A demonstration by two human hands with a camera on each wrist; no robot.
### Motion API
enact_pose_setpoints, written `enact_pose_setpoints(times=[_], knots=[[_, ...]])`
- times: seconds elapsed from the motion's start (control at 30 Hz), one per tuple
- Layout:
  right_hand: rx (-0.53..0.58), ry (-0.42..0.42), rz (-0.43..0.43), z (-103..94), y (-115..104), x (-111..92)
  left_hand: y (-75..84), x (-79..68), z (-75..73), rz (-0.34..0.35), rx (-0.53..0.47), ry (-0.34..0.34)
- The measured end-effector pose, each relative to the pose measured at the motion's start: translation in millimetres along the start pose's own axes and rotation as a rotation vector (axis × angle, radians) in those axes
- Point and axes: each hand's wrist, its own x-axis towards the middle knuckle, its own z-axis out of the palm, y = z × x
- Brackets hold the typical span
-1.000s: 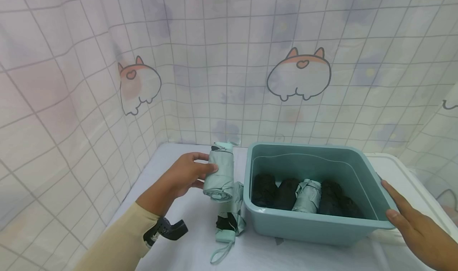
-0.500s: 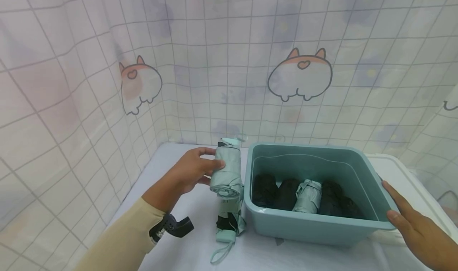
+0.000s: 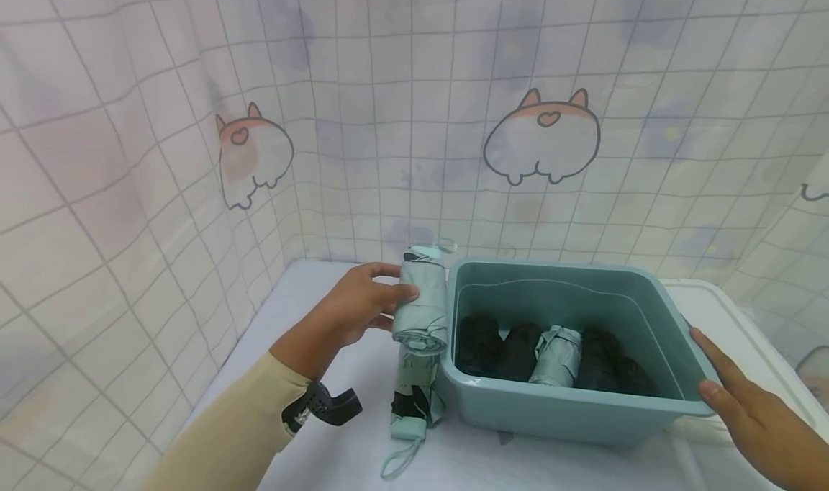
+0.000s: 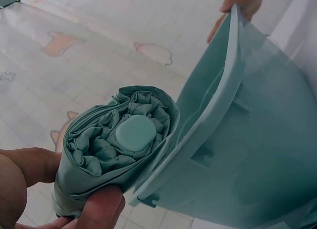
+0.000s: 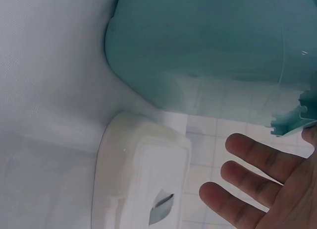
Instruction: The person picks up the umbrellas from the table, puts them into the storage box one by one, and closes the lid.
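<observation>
Left hand (image 3: 356, 305) grips 1 rolled folding umbrella (image 3: 422, 307), raised just beside the left rim of the teal bin (image 3: 550, 408); right hand (image 3: 754, 412), fingers extended, touches the right rim; 1 similar umbrella (image 3: 415, 377) lies on the surface (image 3: 337, 451).

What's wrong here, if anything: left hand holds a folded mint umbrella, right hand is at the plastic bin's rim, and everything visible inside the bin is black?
The contents: the head view shows one folded mint umbrella among the black bundles in the plastic bin. The rest of your statement stands.
</observation>
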Motion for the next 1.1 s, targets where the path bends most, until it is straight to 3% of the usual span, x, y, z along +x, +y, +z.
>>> enact_pose_setpoints(times=[0.73,1.1], knots=[[-0.006,0.011,-0.002,1.5,1.7,-1.1,9.4,0.5,30.0,0.019,-0.036,-0.062],[0.001,0.023,-0.018,3.5,3.6,-1.3,14.0,-1.1,46.3,0.006,0.025,-0.057]])
